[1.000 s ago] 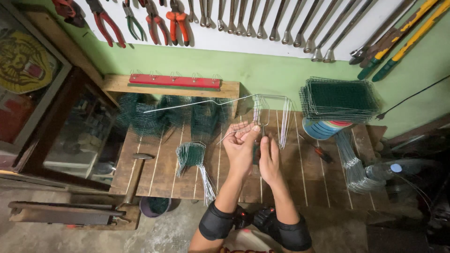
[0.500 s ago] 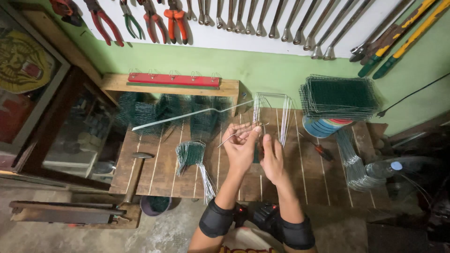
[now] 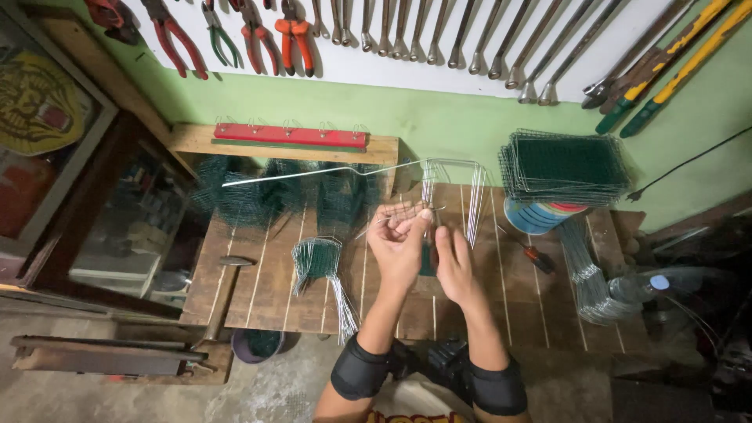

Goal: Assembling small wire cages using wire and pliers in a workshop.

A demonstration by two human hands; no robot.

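Wire fills the wooden bench (image 3: 266, 290): the left hand (image 3: 398, 249) has its fingers curled and pinching a thin bent wire piece (image 3: 392, 213) above the middle of the slats. From this pinch one long wire (image 3: 313, 173) runs out leftward over the green mesh. The right hand (image 3: 454, 266) sits just beside it, fingers straight and pressed loosely together, fingertips near the upright bent wires (image 3: 454, 188) behind; whether it touches any wire I cannot tell.

Crumpled green mesh rolls (image 3: 266, 196) crowd the back left of the bench, in front of a red rail with hooks (image 3: 291, 135) on a wooden ledge. A small mesh bundle with wire legs (image 3: 321, 262) lies left of the wrists. A hammer (image 3: 223, 294) rests at the bench's left edge. At the back right, a stack of flat green mesh panels (image 3: 565, 166) sits on a round blue-and-red tin (image 3: 540, 215), with a red-handled screwdriver (image 3: 533, 252) and a sheaf of looped wires (image 3: 591, 274) nearby. Pliers (image 3: 290, 31) and wrenches (image 3: 470, 39) hang on the white board above. A round yellow sign (image 3: 31, 102) leans at far left.
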